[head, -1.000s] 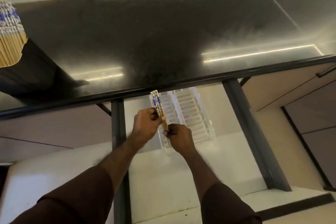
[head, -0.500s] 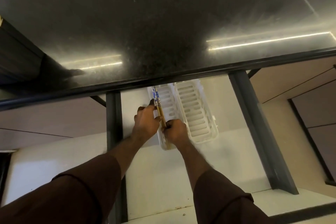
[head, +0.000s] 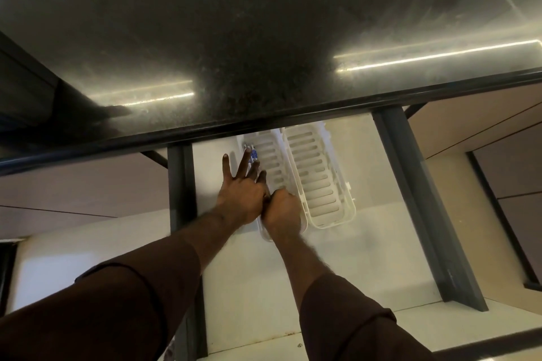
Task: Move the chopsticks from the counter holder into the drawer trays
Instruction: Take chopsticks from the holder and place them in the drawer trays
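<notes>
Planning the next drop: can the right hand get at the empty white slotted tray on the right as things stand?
Probably yes. The right hand sits beside the white slotted plastic tray in the open drawer; its near end lies uncovered. Only its far end tucks under the black counter edge.

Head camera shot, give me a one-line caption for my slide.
Both hands, left spread, right curled, settle blue-patterned chopsticks into the left slotted white tray of an open drawer below a black counter.

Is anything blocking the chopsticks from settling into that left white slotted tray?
Nothing visible blocks them. The blue-patterned wooden chopsticks already lie in the left white slotted plastic tray, with the left hand spread over them and the right hand curled at their near end. The black counter edge overhangs only the tray's far end.
</notes>
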